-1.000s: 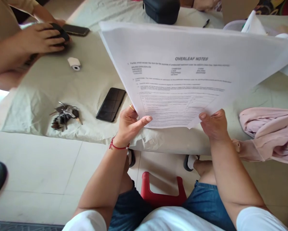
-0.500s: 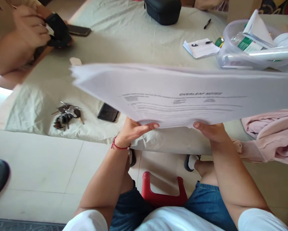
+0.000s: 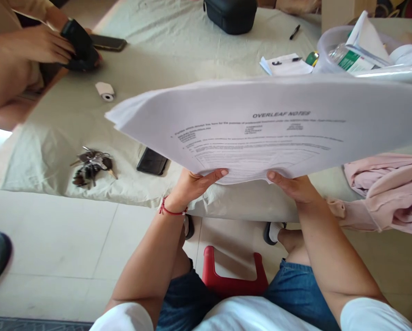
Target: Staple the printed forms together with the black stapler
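A stack of printed paper sheets (image 3: 233, 105), headed "OVERLEAF NOTES", is held up over the near edge of the table. My left hand (image 3: 195, 186) is closed on its near edge, thumb on top and fingers hidden underneath. Likewise my right hand (image 3: 293, 186) pinches that same edge farther right, its thumb pointing inward. The sheets bow a little between my thumbs, and their far corners spread apart at the left. Just left of my left hand, a black phone (image 3: 152, 161) lies on the cloth.
On the cloth-covered table (image 3: 150, 59) are keys (image 3: 93, 165), a paper roll (image 3: 105, 91), a black case (image 3: 230, 16), a notepad (image 3: 286, 65), a pen (image 3: 294, 32) and a plastic tub (image 3: 324, 46). Pink fabric (image 3: 392, 193) lies right. Another person's hand (image 3: 43, 43) touches a black device (image 3: 80, 46).
The paper stack has tilted so its printed face shows more fully, and its far edge has risen. My right hand has shifted slightly left. The other person's hand has lowered onto the black device.
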A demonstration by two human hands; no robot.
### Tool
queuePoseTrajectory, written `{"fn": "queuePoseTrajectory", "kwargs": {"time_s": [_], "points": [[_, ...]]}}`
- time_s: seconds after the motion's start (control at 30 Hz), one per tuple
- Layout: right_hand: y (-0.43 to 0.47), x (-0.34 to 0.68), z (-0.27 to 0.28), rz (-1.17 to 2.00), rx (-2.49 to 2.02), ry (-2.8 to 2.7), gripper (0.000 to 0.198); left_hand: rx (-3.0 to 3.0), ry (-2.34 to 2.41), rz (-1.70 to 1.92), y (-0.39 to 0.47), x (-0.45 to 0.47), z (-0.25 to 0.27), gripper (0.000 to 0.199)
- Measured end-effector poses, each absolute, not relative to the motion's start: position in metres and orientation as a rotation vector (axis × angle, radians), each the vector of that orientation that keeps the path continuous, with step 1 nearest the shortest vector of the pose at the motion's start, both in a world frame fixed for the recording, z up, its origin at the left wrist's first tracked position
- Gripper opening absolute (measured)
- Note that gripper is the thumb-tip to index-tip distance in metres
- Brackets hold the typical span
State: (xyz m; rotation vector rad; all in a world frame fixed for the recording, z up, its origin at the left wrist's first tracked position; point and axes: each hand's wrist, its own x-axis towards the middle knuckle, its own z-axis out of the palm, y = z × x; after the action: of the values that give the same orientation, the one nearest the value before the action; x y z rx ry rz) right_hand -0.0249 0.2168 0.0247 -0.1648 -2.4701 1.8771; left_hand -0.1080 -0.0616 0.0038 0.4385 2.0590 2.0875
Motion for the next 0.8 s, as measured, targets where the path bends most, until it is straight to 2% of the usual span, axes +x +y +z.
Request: {"fn": "queuePoseTrajectory", "kwargs": {"time_s": [0.13, 0.27, 0.37, 0.5, 0.8], "points": [[0.216, -0.026, 0.021, 2.038, -0.245, -2.34, 0.039, 0.365, 2.053, 2.145, -0.057, -0.108, 0.003, 0.041], [0.215, -0.026, 0.017, 2.116, -0.29, -2.283, 0.035, 0.312, 1.96, 2.148, -0.054, -0.107, 0.004, 0.04], [0.213, -0.025, 0.017, 2.103, -0.236, -2.251, 0.034, 0.191, 1.872, 2.152, -0.052, -0.106, 0.004, 0.05], [0.212, -0.027, 0.02, 2.194, -0.262, -2.212, 0.04, 0.131, 1.734, 2.167, -0.05, -0.103, 0.002, 0.056], [0.209, -0.034, 0.025, 2.476, -0.474, -2.068, 0.06, 0.156, 1.608, 2.141, -0.046, -0.095, -0.001, 0.043]]}}
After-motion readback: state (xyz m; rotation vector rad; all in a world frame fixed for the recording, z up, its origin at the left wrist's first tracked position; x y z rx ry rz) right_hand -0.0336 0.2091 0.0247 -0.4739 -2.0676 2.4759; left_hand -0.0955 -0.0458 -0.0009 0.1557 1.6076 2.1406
